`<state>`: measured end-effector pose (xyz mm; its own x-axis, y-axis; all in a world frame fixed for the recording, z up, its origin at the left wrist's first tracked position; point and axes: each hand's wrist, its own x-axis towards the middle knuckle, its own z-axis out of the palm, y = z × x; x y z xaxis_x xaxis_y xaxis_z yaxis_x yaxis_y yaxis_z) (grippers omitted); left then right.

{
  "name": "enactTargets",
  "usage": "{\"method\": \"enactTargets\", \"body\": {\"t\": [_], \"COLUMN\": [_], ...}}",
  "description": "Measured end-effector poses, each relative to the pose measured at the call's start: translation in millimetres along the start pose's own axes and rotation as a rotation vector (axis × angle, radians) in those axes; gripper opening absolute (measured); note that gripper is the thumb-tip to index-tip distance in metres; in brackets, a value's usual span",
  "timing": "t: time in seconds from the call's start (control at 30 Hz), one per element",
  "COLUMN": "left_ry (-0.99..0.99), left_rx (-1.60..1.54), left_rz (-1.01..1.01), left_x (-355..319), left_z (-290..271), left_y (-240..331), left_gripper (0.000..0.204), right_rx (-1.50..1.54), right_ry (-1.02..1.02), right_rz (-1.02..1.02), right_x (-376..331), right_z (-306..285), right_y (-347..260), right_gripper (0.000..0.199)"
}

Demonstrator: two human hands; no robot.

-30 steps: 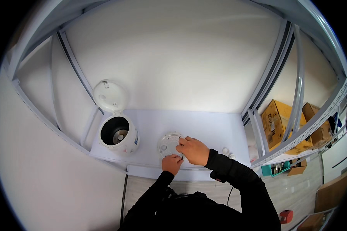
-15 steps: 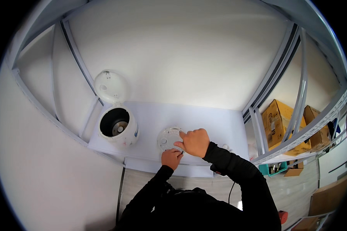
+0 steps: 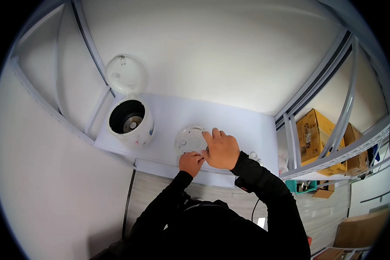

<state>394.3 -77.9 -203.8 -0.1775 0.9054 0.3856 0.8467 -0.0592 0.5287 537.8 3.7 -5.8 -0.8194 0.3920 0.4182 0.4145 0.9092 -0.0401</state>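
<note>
A round, pale, translucent disc (image 3: pixel 190 138) patterned with small holes lies on the white table in front of me. My left hand (image 3: pixel 190 163) is closed at its near edge, fingertips pressed together on the rim. Over the disc's right side is my right hand (image 3: pixel 222 150), its fingers curled and its thumb close to the left fingertips. Whatever sits between the right fingers is hidden. To the left stands a white rice cooker (image 3: pixel 141 134), its lid (image 3: pixel 126 76) raised; a metal heating plate (image 3: pixel 133 123) shows inside the dark cavity.
Small white round items (image 3: pixel 253 156) lie right of my right forearm. The white table (image 3: pixel 169 110) meets a wall at the back. Grey frame posts (image 3: pixel 290 143) bound the right side, with a yellow carton (image 3: pixel 314 134) beyond and a teal bin (image 3: pixel 301 186) below.
The view has shifted, so the table and cooker appear higher. My right hand has turned slightly, its knuckles lifting above the disc's right side. The left hand remains at the near rim.
</note>
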Motion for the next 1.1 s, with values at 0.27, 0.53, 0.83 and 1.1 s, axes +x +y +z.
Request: {"method": "enactTargets", "body": {"t": [0.27, 0.53, 0.83, 1.1], "left_ry": [0.034, -0.017, 0.040, 0.057], "left_rx": [-0.065, -0.068, -0.073, -0.056], "left_rz": [0.009, -0.032, 0.004, -0.012], "left_x": [-3.6, -4.4, -4.2, -2.7], "left_z": [1.0, 4.4, 3.0, 6.7], "left_y": [-1.9, -4.8, -3.5, 3.0], "left_gripper": [0.010, 0.011, 0.012, 0.011], "right_rx": [-0.104, -0.072, 0.048, -0.037], "right_ry": [-0.311, -0.117, -0.007, -0.182], "right_rz": [0.201, -0.008, -0.088, 0.108], "right_x": [3.4, 0.4, -5.0, -1.0], "right_z": [-5.0, -0.6, -3.3, 2.6], "right_y": [-2.5, 4.1, 7.8, 0.9], "right_gripper": [0.036, 0.033, 0.028, 0.028]}}
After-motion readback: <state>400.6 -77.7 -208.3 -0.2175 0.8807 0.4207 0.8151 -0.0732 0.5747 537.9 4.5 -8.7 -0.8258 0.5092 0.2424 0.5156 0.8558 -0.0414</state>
